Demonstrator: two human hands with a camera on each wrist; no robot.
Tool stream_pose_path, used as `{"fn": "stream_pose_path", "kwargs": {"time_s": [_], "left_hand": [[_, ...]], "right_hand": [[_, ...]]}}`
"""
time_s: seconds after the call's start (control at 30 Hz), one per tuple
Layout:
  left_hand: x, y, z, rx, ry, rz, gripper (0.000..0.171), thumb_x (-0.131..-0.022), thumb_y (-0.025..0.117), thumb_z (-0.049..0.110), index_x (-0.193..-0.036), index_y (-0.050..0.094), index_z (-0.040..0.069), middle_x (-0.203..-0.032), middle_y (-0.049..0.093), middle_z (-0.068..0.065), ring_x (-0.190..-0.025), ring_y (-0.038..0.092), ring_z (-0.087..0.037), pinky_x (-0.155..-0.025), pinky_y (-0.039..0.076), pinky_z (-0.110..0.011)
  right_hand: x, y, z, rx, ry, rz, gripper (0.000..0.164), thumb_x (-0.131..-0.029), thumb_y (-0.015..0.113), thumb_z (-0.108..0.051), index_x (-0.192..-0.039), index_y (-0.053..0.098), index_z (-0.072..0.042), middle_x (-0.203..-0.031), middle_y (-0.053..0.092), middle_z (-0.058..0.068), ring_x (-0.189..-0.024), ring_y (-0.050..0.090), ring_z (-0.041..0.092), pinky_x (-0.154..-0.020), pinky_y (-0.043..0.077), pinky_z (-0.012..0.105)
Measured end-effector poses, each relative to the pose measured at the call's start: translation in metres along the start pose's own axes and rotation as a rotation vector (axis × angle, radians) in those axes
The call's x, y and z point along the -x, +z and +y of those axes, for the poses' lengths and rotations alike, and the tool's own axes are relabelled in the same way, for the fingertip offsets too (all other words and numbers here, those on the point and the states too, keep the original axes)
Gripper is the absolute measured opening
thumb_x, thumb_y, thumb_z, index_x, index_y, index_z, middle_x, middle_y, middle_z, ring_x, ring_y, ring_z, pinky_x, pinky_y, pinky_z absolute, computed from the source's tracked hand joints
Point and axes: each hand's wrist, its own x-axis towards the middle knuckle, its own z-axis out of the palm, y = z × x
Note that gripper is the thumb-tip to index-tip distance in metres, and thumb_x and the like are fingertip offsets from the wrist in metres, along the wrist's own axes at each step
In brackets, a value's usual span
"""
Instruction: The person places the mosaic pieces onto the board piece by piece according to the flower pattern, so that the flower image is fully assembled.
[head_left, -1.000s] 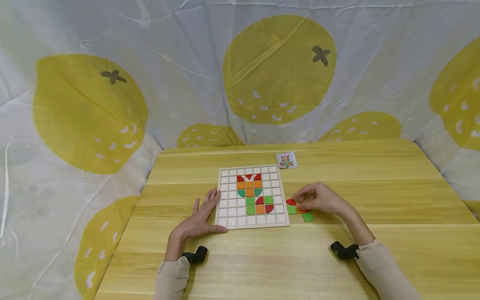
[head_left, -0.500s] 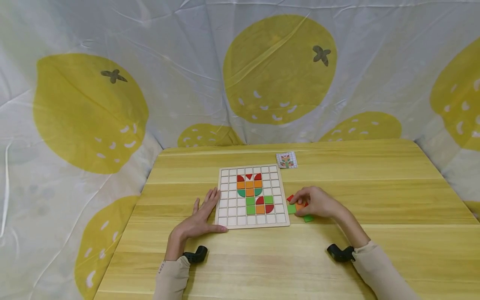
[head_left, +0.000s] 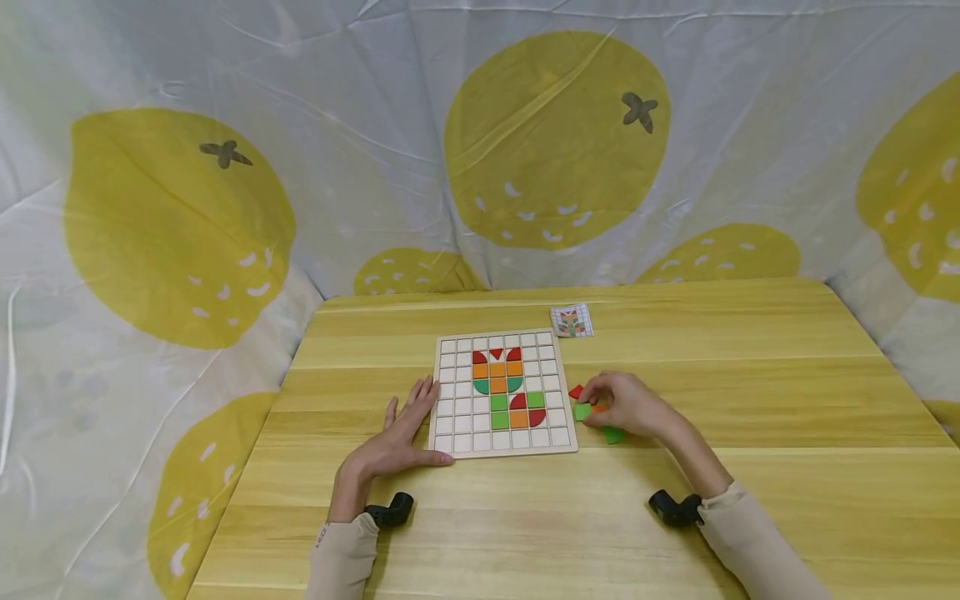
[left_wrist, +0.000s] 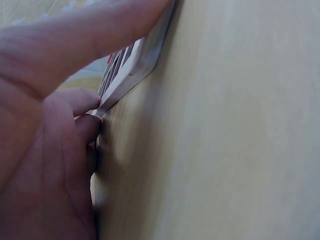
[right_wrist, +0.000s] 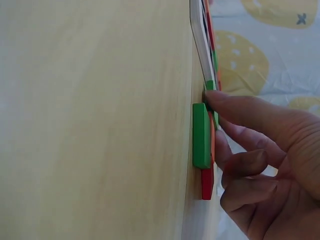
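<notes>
My left hand [head_left: 395,439] lies with straight fingers along the left edge of a square wooden grid board [head_left: 462,408], its thumb at the near edge. Red, orange, green and teal tiles fill several cells in the board's middle. Just right of the board, my right hand [head_left: 630,407] pinches a green square tile [head_left: 582,412] between thumb and fingers. Around those fingertips lie a red tile [head_left: 576,391], a partly covered orange tile [head_left: 599,408] and another green tile [head_left: 613,435]. In the right wrist view, a green tile [right_wrist: 201,135] and a red tile [right_wrist: 207,184] lie below the thumb.
Behind the board's far right corner lies a small card [head_left: 572,321] printed with a coloured grid pattern. The wooden table [head_left: 510,525] ends at a hanging cloth [head_left: 420,167] with yellow fruit prints. Dark camera mounts sit on both wrists.
My right hand has shifted slightly left towards the board and now pinches a green tile from the loose tiles. The red tile shows more. The left hand and board look unmoved.
</notes>
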Motion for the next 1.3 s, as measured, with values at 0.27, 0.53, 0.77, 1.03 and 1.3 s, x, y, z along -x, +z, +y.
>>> {"fn": "stream_pose_path", "kwargs": {"time_s": [0.27,0.53,0.77,1.03,1.3], "left_hand": [[0.000,0.000,-0.001,0.001,0.005,-0.002,0.118,-0.088,0.083,0.040,-0.167,0.001,0.006,-0.176,-0.008,-0.011,-0.163,-0.014,-0.033,-0.124,-0.018,-0.063],[0.000,0.000,-0.003,0.001,-0.003,-0.002,0.119,-0.087,0.083,0.041,-0.167,0.001,0.007,-0.176,-0.008,-0.010,-0.163,-0.014,-0.033,-0.124,-0.018,-0.063],[0.000,-0.001,-0.002,0.007,0.010,-0.003,0.119,-0.088,0.083,0.040,-0.167,0.001,0.007,-0.176,-0.008,-0.011,-0.162,-0.014,-0.033,-0.124,-0.018,-0.063],[0.001,0.000,-0.002,0.009,0.006,-0.004,0.119,-0.088,0.082,0.040,-0.167,0.000,0.007,-0.176,-0.009,-0.011,-0.162,-0.014,-0.033,-0.124,-0.019,-0.062],[0.003,0.000,-0.003,0.008,0.013,0.007,0.118,-0.088,0.082,0.041,-0.167,0.002,0.006,-0.176,-0.007,-0.011,-0.163,-0.013,-0.033,-0.124,-0.018,-0.063]], "right_hand": [[0.002,-0.005,0.000,-0.087,0.026,0.022,0.018,-0.091,0.079,-0.012,-0.106,0.073,-0.004,-0.100,0.070,0.009,-0.075,0.054,0.015,-0.062,0.046,0.023],[0.000,-0.008,0.003,-0.123,0.066,0.030,0.021,-0.093,0.076,-0.008,-0.112,0.073,0.000,-0.099,0.070,0.012,-0.072,0.052,0.014,-0.058,0.044,0.021],[0.000,-0.007,-0.003,-0.239,0.055,0.036,0.024,-0.092,0.078,-0.013,-0.112,0.075,-0.001,-0.104,0.074,0.014,-0.077,0.066,0.014,-0.062,0.053,0.021],[-0.009,0.022,-0.043,-0.301,-0.039,-0.060,0.023,-0.088,0.083,-0.013,-0.108,0.077,-0.002,-0.097,0.075,0.011,-0.059,0.050,0.007,-0.054,0.041,0.019],[-0.024,0.066,-0.073,-0.184,-0.093,-0.076,0.018,-0.082,0.086,-0.009,-0.097,0.078,-0.004,-0.078,0.067,-0.002,-0.066,0.056,0.009,-0.060,0.048,0.019]]}}
